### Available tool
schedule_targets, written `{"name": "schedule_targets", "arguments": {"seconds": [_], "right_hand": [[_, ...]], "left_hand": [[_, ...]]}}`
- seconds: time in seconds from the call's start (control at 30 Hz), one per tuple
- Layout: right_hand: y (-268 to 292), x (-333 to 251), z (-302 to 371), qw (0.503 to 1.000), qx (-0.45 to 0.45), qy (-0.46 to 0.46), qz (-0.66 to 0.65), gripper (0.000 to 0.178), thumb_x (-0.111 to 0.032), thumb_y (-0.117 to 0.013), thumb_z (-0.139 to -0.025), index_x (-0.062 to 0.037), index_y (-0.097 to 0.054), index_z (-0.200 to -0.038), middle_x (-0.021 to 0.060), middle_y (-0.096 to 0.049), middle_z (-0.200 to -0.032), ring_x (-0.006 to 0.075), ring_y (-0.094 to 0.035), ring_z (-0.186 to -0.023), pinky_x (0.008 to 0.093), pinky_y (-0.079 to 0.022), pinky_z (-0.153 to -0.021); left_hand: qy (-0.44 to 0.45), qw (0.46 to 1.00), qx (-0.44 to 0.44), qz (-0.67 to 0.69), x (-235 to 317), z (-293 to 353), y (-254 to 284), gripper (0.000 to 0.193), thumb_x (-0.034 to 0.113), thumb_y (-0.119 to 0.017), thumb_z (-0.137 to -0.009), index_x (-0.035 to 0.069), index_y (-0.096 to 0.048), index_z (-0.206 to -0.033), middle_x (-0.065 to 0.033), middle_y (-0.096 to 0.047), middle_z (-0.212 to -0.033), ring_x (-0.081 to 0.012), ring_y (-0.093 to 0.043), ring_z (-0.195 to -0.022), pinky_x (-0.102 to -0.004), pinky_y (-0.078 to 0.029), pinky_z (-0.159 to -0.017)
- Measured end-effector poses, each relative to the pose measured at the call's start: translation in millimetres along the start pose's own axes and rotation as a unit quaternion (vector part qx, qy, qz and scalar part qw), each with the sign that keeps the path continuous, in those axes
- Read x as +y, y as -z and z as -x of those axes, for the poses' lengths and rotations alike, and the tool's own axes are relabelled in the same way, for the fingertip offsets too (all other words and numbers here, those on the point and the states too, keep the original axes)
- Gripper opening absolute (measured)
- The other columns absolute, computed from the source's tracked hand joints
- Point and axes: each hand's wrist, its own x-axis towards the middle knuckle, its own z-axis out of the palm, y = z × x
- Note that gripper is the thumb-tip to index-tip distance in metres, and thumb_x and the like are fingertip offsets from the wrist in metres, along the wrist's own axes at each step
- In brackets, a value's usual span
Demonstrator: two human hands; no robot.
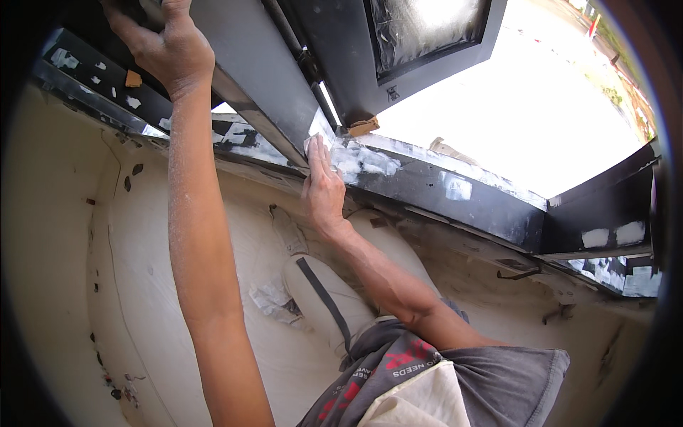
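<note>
At the upper left, my left hand [171,53] is wrapped round the edge of a dark grey door panel [245,57]; its fingertips are partly cut off by the picture's rim. Pale dust covers that hand and forearm. Low on the same panel, near its bottom corner, my right hand [325,191] presses a small white sheet [321,128], which looks like sandpaper, against the surface with nearly straight fingers. Just beneath runs a black frame rail [427,186] smeared with white filler, some of it right beside my right fingers.
A second dark panel [359,99] with a plastic-covered pane stands behind, a brown wedge [364,127] at its foot. An orange-brown block [133,79] sits on the rail at left. Bright ground lies outside. Below are a dusty cream floor [163,299] and my legs, with crumpled plastic [270,297] alongside.
</note>
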Motion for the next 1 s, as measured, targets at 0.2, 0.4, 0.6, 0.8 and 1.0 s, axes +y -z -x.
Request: {"name": "schedule_targets", "arguments": {"seconds": [0.2, 0.4, 0.6, 0.8, 1.0], "right_hand": [[1, -8, -5, 0.994, 0.005, -0.039, -0.107, 0.067, 0.012, -0.048, -0.081, 0.0088, -0.039, -0.147, 0.0288, -0.041, -0.153, 0.0441, -0.045, -0.139, 0.0573, -0.045, -0.104], [0, 8, -42, 0.972, -0.024, -0.097, -0.213, 0.069, -0.001, -0.052, -0.09, 0.0004, -0.031, -0.155, 0.0255, -0.033, -0.16, 0.0432, -0.034, -0.147, 0.0635, -0.03, -0.113], [3, -31, -23, 0.938, -0.081, -0.223, -0.252, 0.072, -0.045, -0.037, -0.106, 0.0003, -0.02, -0.159, 0.0223, -0.016, -0.167, 0.0434, -0.015, -0.153, 0.0566, -0.015, -0.12], [9, -35, -26, 0.941, -0.069, -0.226, -0.244, 0.075, -0.049, -0.035, -0.106, 0.003, -0.021, -0.158, 0.0266, -0.018, -0.165, 0.045, -0.015, -0.153, 0.0525, -0.014, -0.121], [9, -58, -27, 0.94, -0.065, -0.226, -0.245, 0.076, -0.051, -0.033, -0.106, 0.0035, -0.02, -0.158, 0.0229, -0.017, -0.166, 0.0427, -0.015, -0.153, 0.0522, -0.012, -0.121]], "left_hand": [[0.026, 0.999, -0.03, -0.008, 10, 0, -2, 0.093, 0.037, -0.071, -0.09, -0.001, -0.018, -0.156, -0.0211, -0.034, -0.15, -0.0316, -0.038, -0.141, -0.0429, -0.03, -0.122], [0.037, 0.998, -0.04, -0.029, 10, 2, 1, 0.091, 0.037, -0.07, -0.091, -0.001, -0.018, -0.156, -0.0216, -0.033, -0.151, -0.0315, -0.039, -0.139, -0.0427, -0.034, -0.12], [0.043, 0.998, -0.04, -0.006, 13, 3, 1, 0.089, 0.037, -0.068, -0.091, 0.0, -0.02, -0.155, -0.0207, -0.036, -0.147, -0.0315, -0.042, -0.136, -0.0423, -0.037, -0.118], [0.035, 0.997, -0.053, -0.046, 18, 4, 1, 0.091, 0.039, -0.067, -0.089, 0.002, -0.019, -0.156, -0.0217, -0.036, -0.146, -0.033, -0.043, -0.136, -0.0444, -0.035, -0.119], [0.067, 0.997, -0.04, -0.024, 19, 5, 0, 0.089, 0.037, -0.066, -0.09, 0.003, -0.019, -0.157, -0.0223, -0.037, -0.147, -0.0334, -0.043, -0.136, -0.0437, -0.034, -0.12]]}}
